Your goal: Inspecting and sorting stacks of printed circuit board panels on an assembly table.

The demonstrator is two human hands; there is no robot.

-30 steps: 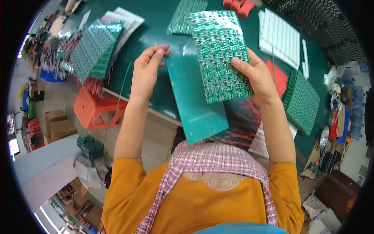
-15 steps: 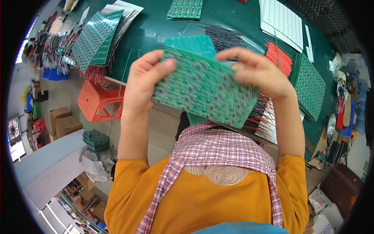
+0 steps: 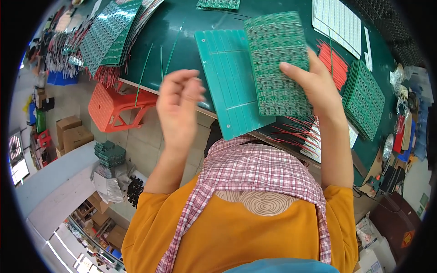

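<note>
My right hand holds a green circuit board panel upright by its lower right edge, thumb across its face. Under it a teal ribbed fixture plate lies on the dark green table, its near end over the table's edge. My left hand is raised to the left of the plate, fingers loosely curled, holding nothing and touching nothing.
Stacks of green boards lie at the far left and at the right. Red wires and white panel sheets sit at the right rear. An orange plastic stool stands on the floor beside cardboard boxes.
My left hand has let go of the circuit board and drawn back to the left. My right hand alone now holds the board, lifted over the teal plate.
</note>
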